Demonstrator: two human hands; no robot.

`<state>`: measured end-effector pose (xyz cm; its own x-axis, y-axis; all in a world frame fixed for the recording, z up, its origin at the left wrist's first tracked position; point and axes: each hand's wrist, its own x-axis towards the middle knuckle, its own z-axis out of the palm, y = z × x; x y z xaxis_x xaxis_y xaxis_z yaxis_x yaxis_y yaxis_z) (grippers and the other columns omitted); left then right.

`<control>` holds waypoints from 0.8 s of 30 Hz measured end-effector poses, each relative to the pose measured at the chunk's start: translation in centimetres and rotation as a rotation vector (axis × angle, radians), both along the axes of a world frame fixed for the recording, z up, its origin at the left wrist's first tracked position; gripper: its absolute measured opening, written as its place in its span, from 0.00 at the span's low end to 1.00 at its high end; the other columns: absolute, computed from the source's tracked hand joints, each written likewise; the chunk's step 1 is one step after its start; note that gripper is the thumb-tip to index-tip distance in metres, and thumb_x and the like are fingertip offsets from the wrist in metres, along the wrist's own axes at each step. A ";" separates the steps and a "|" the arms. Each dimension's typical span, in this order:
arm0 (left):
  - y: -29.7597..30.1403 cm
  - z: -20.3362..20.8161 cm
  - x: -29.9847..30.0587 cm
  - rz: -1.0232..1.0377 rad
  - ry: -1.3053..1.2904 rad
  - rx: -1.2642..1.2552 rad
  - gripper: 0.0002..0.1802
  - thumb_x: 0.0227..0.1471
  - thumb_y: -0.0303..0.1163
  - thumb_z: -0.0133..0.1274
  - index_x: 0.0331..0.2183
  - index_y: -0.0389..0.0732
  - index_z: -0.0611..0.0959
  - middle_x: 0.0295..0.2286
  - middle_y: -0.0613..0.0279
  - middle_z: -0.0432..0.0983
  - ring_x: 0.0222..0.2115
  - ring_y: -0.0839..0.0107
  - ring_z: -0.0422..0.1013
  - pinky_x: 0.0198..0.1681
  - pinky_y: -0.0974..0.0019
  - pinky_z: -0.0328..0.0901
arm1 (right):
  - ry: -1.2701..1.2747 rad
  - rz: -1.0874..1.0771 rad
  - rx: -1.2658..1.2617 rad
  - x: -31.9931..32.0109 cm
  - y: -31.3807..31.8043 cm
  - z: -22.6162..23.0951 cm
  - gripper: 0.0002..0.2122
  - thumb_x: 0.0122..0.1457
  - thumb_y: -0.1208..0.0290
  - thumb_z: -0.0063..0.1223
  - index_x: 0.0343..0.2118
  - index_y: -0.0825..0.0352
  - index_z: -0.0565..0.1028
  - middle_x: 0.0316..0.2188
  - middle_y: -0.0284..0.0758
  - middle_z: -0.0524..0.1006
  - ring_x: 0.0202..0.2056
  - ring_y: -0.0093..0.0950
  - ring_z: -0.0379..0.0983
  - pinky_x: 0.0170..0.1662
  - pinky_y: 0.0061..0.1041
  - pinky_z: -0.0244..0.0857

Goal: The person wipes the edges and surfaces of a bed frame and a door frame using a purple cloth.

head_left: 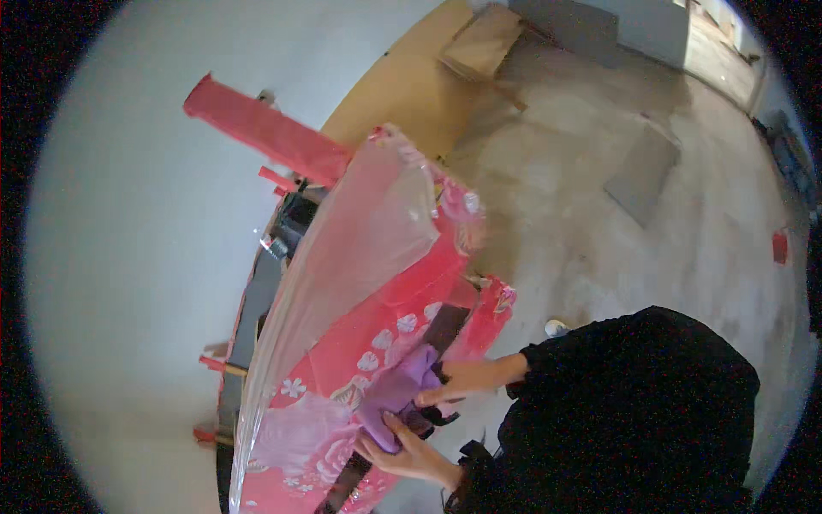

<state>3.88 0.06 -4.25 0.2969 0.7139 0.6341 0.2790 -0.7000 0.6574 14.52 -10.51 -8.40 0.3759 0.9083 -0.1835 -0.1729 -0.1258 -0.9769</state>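
Observation:
A crumpled purple fabric piece with dark parts at its near side lies over a table covered in pink floral cloth. My left hand, the lower of the two, grips its lower end, thumb on top and fingers underneath. My right hand is at its upper side, the fingers closed against the purple fabric and the dark part next to it. The exact shape of the dark part is hard to make out. A dark brown strip runs along the tablecloth beneath the fabric.
Clear plastic sheeting bunches over the table's far side. A pink-wrapped bar sticks out beyond its upper corner, near a dark box-shaped item. A white wall stands behind. Flat cardboard lies on the floor, with a red object farther right.

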 end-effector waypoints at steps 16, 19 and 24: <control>-9.7 -2.7 7.7 -1.051 0.412 -0.036 0.25 0.39 0.34 0.61 0.37 0.28 0.74 0.39 0.43 0.66 0.42 0.47 0.64 0.45 0.54 0.61 | -0.181 -1.141 0.354 3.5 -14.0 1.2 0.20 0.53 0.59 0.56 0.42 0.69 0.70 0.35 0.32 0.74 0.36 0.21 0.68 0.41 0.24 0.64; -9.4 -4.2 7.5 -1.016 0.145 -0.242 0.24 0.40 0.27 0.60 0.40 0.28 0.73 0.41 0.48 0.63 0.40 0.54 0.68 0.39 0.58 0.67 | -0.476 -1.081 0.202 4.2 -13.5 2.8 0.19 0.51 0.62 0.58 0.41 0.71 0.70 0.35 0.36 0.75 0.37 0.22 0.69 0.43 0.25 0.63; -6.0 -3.9 5.2 -0.750 0.161 -0.246 0.25 0.39 0.24 0.60 0.41 0.27 0.72 0.43 0.46 0.61 0.42 0.55 0.67 0.40 0.62 0.67 | -0.627 -0.930 0.198 3.9 -7.9 2.1 0.19 0.48 0.65 0.60 0.39 0.71 0.71 0.32 0.38 0.75 0.35 0.25 0.70 0.40 0.27 0.63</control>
